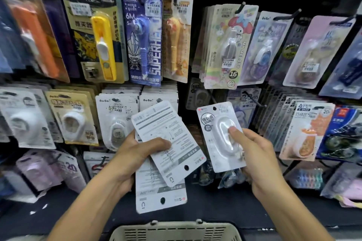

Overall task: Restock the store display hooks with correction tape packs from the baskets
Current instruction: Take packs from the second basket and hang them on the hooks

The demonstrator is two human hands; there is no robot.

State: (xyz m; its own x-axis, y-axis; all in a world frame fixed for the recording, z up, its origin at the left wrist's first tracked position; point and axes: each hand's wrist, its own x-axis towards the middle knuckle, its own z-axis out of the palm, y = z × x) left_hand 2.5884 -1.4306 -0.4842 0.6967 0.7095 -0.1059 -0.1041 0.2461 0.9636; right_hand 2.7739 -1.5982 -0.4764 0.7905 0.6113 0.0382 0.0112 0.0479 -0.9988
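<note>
Between my hands, trouble: my right hand pinches one correction tape pack, hole up; my left hand clutches a fanned stack of packs that could slip toward the basket.

The blue pack in the upper middle of the frame reads "6M" and "SUPERHE", the rest cut off. To its right, the pink cartoon pack reads "MY MELODY" and has "16" in a black circle. The white packs at middle left read "BoBo". The orange pack at the right shows "20". The lilac pack at lower left also shows "20".
</note>
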